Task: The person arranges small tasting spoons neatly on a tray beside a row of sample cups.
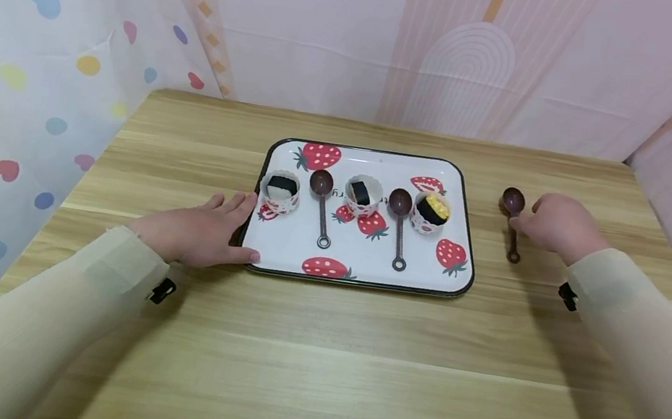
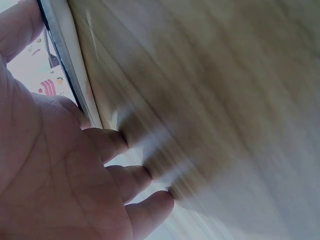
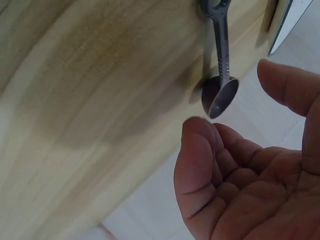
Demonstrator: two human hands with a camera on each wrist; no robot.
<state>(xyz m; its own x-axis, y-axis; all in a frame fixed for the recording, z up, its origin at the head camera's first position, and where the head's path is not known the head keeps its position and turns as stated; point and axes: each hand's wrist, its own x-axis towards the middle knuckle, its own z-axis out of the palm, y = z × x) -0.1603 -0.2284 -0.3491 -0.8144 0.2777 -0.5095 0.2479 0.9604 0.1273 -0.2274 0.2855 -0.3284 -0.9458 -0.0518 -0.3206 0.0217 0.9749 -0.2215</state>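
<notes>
My left hand [image 1: 197,228] rests at the left side of a white strawberry-print tray [image 1: 276,251]. Its thumb touches the front-left rim, and the other fingers spread beside the edge on the table. To the right of the tray, my right hand [image 1: 561,223] reaches to a brown scoop spoon [image 1: 512,201] lying on the table. In the right wrist view, thumb and forefinger stand apart, the spoon's bowl [image 3: 220,97] just beyond them. The tray bears two similar spoons, left [image 1: 322,183] and right [image 1: 400,203], between paper cups, left [image 1: 279,204], middle [image 1: 362,208] and right [image 1: 426,222].
Each of the two left cups holds a white piece with a black band; the right one holds a black-wrapped piece with a yellow top [image 1: 434,207]. Wooden table [image 1: 311,367] surrounds the tray. Patterned cloths hang behind [image 1: 337,34] and at the left [image 1: 27,117].
</notes>
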